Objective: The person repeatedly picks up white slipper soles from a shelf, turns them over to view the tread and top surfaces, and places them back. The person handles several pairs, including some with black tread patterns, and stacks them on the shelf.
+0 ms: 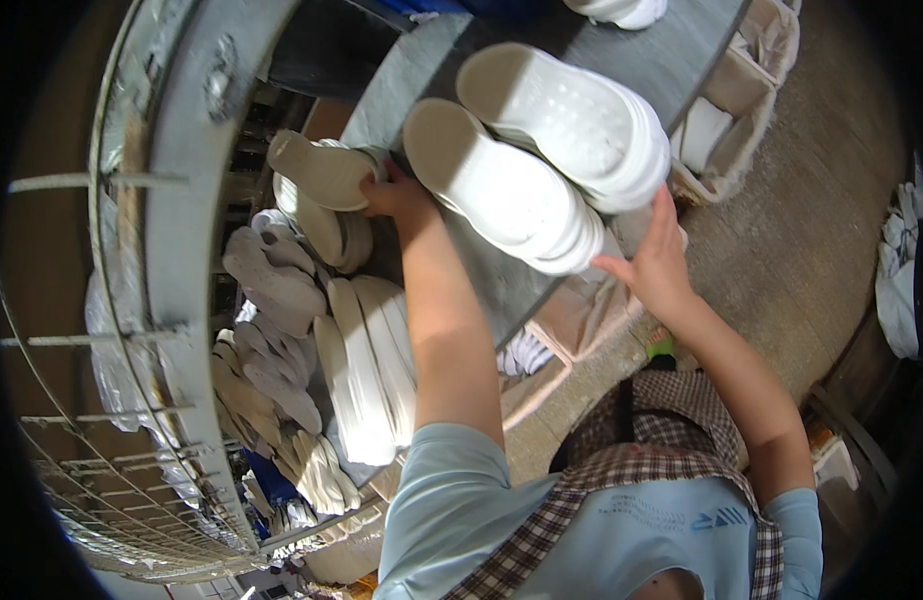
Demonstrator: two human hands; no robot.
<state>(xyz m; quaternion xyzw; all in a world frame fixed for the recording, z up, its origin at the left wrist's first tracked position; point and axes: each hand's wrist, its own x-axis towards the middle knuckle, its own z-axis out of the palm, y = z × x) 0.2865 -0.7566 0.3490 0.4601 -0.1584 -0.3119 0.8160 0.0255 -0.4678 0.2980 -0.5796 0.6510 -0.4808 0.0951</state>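
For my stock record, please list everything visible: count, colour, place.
Sole stacks: two, white, centre
Partial item: one, white, top edge
Pale soles: several, beige, left
Grey soles: several, grey, left
Long soles: several, white, lower left
Table: one, grey, under stacks
Bins: several, pinkish, right of table
Rack: one, grey, far left
Bundle: one, white, right edge
Apron: one, brown-white, bottom
Shirt: one, light blue, bottom
Left hand: one, on pale soles
Right hand: one, at stacks

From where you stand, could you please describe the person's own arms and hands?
Light-blue, short fabric sleeves leave both bare forearms uncovered. The bare right hand shows no glove, ring or watch; the bare left hand, partly hidden, shows no glove either.
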